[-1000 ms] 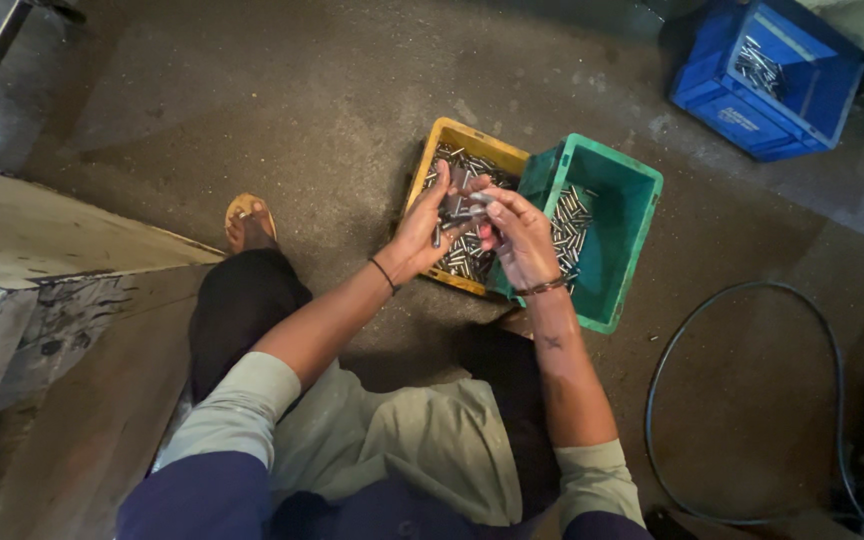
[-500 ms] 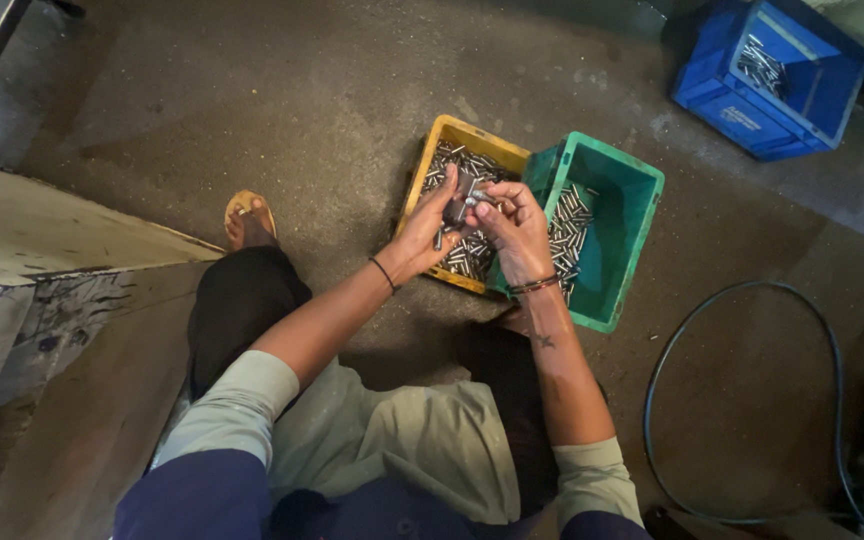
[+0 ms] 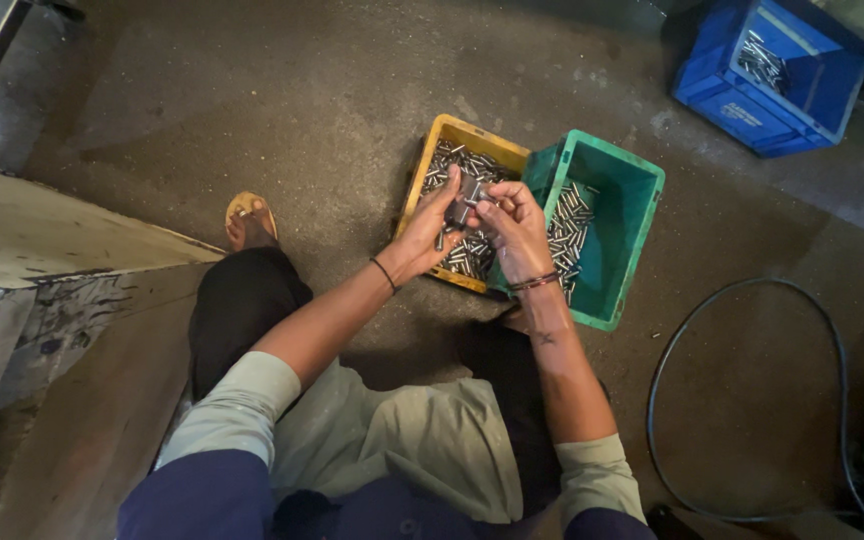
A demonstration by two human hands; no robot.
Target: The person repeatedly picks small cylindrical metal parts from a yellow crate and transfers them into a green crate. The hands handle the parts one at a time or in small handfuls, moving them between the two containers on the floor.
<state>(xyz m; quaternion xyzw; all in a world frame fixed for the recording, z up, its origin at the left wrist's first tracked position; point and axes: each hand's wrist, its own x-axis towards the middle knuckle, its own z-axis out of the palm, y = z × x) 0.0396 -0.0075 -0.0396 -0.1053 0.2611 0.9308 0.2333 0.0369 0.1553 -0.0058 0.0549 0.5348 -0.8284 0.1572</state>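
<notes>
Left hand: the left hand (image 3: 424,235) is over the yellow bin (image 3: 430,165). Its fingers are curled partway in, and the fingertips touch a small dark metal part (image 3: 466,196) from the left side.
Right hand: the right hand (image 3: 514,232) is just beside the left one. Its fingers are bent close around the same part from the right side.
Grip: both hands have the metal part between them, fingers closed on it but not in a tight fist. How hard they press I cannot tell.
Metal part: it is up in the air, above the yellow bin, near the edge where the two bins meet.
Yellow bin: it sits on the floor (image 3: 252,100) and has lots of small shiny metal pins (image 3: 464,255) inside.
Green bin: the green bin (image 3: 624,240) touches the yellow one on its right. It has shiny pins too.
Blue crate: a blue crate (image 3: 742,100) stands well apart, in the far corner.
Hose: a black hose (image 3: 672,350) curls on the floor to the right.
Foot: a foot in a sandal (image 3: 248,222) rests left of the bins.
</notes>
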